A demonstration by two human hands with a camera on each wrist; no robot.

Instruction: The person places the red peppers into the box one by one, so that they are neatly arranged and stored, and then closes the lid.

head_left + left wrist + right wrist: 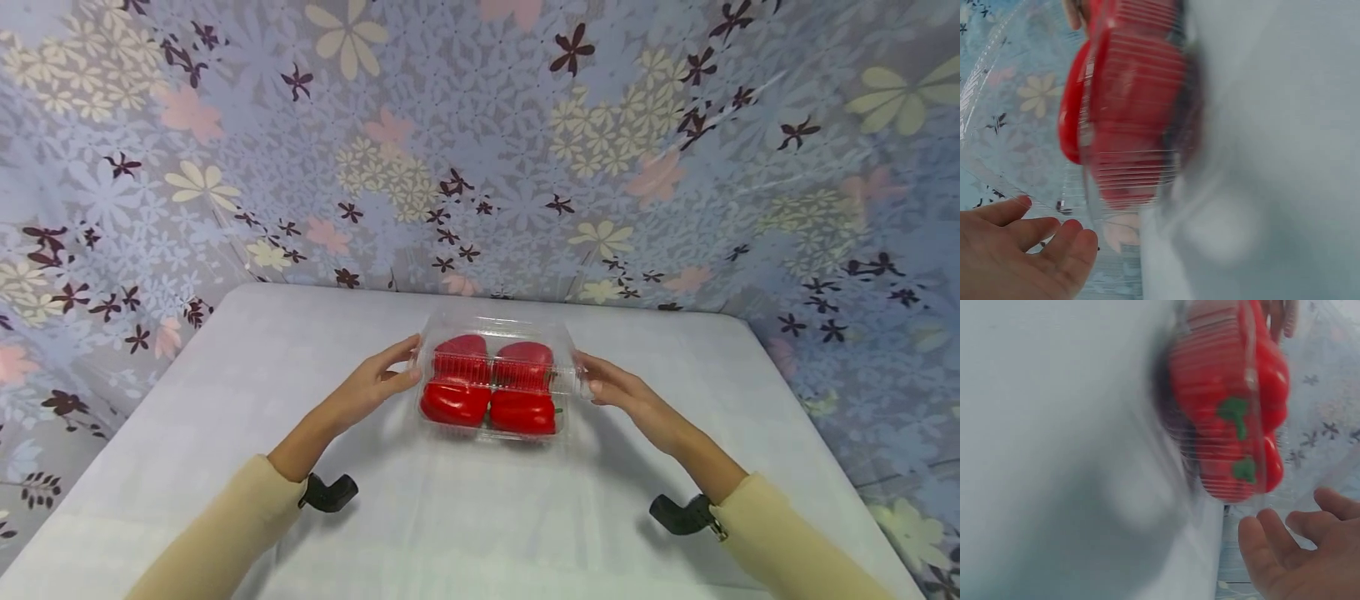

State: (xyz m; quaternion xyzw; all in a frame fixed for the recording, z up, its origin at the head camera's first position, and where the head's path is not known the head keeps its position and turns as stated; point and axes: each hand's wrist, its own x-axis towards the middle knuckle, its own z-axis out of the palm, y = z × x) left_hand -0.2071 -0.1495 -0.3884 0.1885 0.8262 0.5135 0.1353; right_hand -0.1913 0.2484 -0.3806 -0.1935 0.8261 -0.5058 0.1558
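A clear plastic clamshell box (450, 432) sits on the white table, holding several red bell peppers (454, 404). Its hinged lid (564, 379) is raised at an angle, with the ridged part over the rear peppers. My left hand (382, 373) touches the lid's left side, fingers extended and spread in the left wrist view. On the opposite side, my right hand (626, 398) has its fingertips at the lid's right edge, thumb nearer me. Green stems (1234, 412) show through the box wall in the right wrist view.
The white-covered table (495, 517) has rounded far corners. A floral-patterned sheet (480, 167) hangs behind it and along both sides. Black wrist-mounted devices (327, 492) sit at the cuffs of the cream sleeves.
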